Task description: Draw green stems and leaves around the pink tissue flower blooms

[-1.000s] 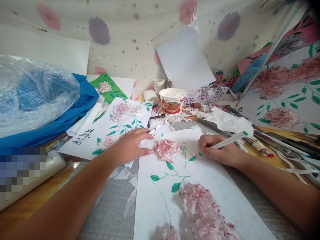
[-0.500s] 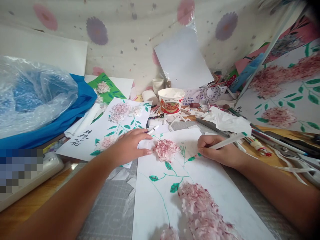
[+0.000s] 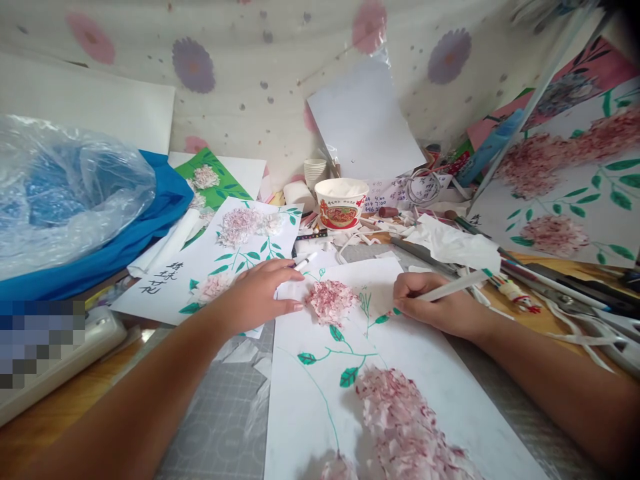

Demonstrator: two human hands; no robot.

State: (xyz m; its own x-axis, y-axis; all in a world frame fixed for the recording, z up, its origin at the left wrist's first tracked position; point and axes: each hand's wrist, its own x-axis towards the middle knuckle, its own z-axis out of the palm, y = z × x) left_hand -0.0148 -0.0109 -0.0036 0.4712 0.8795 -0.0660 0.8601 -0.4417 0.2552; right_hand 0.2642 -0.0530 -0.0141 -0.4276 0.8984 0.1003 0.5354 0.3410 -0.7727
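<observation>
A white sheet with pink paper-scrap flower clusters and green drawn stems and leaves lies on a grey cutting mat. My left hand rests flat on the sheet's upper left corner, fingers stretched out, just left of the small pink cluster. My right hand is closed round a white pen, its tip down at a green leaf near the sheet's right edge.
A second flower sheet with black lettering lies behind my left hand. A red-printed paper bowl, crumpled tissue, pens and paper strips crowd the back. A blue cloth under a plastic bag fills the left. Flower pictures lean at right.
Both hands stay almost where they were; the right hand and pen have crept slightly left along the leaf. The view has shifted a little.
</observation>
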